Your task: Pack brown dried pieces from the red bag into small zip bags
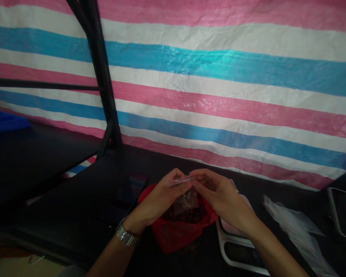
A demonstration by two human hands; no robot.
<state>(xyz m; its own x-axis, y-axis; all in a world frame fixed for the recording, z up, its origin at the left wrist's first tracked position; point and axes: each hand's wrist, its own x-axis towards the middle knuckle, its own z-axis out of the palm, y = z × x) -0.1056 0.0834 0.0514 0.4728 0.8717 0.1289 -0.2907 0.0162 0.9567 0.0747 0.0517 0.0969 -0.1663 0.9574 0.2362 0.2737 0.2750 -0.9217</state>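
Clear plastic bag (182, 180), dark contents showing, pinched at its top edge between a person's left hand (158, 196) and right hand (219, 194), just above a crumpled red plastic bag (175, 238) on a black tabletop (75, 207).

- Left hand (158, 196), a silver metal link watch (127, 235) on its wrist, and right hand (219, 194) pinch the top of a clear plastic bag (182, 181)
- A crumpled red plastic bag (178, 234) lies beneath them on a black tabletop (75, 200)
- Flat clear plastic bags (294, 231) lie further right
- A pink, white and blue striped tarpaulin (219, 92) hangs behind
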